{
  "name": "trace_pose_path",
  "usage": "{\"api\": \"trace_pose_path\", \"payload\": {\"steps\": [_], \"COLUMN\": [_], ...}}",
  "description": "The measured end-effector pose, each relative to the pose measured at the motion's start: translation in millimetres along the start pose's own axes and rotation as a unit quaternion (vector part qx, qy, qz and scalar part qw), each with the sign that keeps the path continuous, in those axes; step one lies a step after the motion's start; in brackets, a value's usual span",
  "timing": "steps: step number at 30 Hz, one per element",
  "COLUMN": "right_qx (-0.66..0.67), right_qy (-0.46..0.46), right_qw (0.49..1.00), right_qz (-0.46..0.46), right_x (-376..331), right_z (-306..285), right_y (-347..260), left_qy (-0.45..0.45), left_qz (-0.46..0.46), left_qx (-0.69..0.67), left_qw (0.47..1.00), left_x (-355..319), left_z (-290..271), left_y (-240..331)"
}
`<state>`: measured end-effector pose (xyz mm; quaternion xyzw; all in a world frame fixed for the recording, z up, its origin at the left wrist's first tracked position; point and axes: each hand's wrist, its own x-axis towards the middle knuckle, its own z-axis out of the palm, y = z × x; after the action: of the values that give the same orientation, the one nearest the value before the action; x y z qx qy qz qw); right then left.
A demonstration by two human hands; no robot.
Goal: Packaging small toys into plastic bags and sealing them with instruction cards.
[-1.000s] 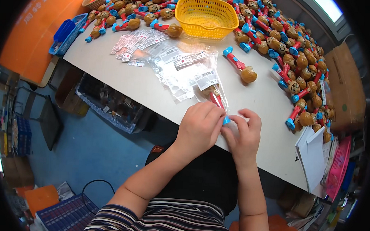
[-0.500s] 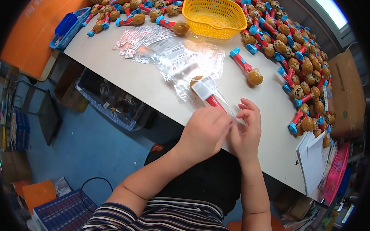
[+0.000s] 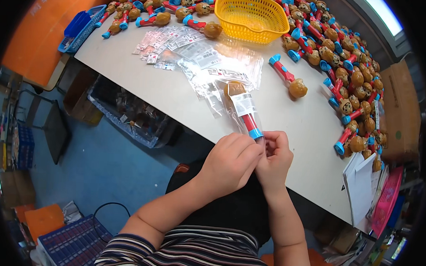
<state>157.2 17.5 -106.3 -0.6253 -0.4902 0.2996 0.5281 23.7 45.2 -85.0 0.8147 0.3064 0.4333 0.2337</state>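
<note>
A clear plastic bag [image 3: 228,115] lies at the table's near edge with a toy [image 3: 249,121] inside it. The toy has a round brown head, a red handle and a blue end that points toward me. White printing on the bag covers part of the handle. My left hand [image 3: 232,158] is closed, its fingertips pinching the bag's near end just below the blue end. Beside it, my right hand [image 3: 275,156] has its fingers curled in on the same end of the bag. Exactly what lies between the fingertips is hidden.
Flat printed bags [image 3: 204,55] are fanned out beyond my hands. One loose toy [image 3: 290,79] lies to their right. A yellow basket [image 3: 252,22] stands at the back. Many toys [image 3: 346,76] are heaped along the far and right sides. White papers [image 3: 359,187] hang at the right edge.
The bagged toy has turned more upright in view and its blue end now shows. My right hand's raised fingers have curled in toward the bag's end.
</note>
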Motion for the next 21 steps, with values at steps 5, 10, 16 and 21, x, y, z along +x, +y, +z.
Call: {"api": "trace_pose_path", "payload": {"steps": [5, 10, 16, 21], "right_qx": [-0.018, -0.069, -0.043, -0.055], "right_qy": [0.004, -0.015, -0.039, 0.028], "right_qw": [1.0, 0.991, 0.989, 0.992], "right_qz": [-0.003, -0.117, -0.137, -0.11], "right_x": [-4.0, -8.1, -18.4, -27.6], "right_z": [-1.0, -16.3, -18.1, -17.1], "right_y": [-2.0, 1.0, -9.7, -15.1], "left_qy": [-0.027, 0.214, 0.06, 0.066], "left_qz": [0.007, -0.307, -0.385, -0.371], "left_qx": [-0.015, -0.329, -0.587, -0.646], "left_qw": [0.999, 0.867, 0.71, 0.664], "left_x": [-6.3, 6.9, 29.1, 29.6], "left_z": [-10.1, -25.0, -4.2, 11.9], "left_y": [-8.9, -21.1, -41.7, -45.2]}}
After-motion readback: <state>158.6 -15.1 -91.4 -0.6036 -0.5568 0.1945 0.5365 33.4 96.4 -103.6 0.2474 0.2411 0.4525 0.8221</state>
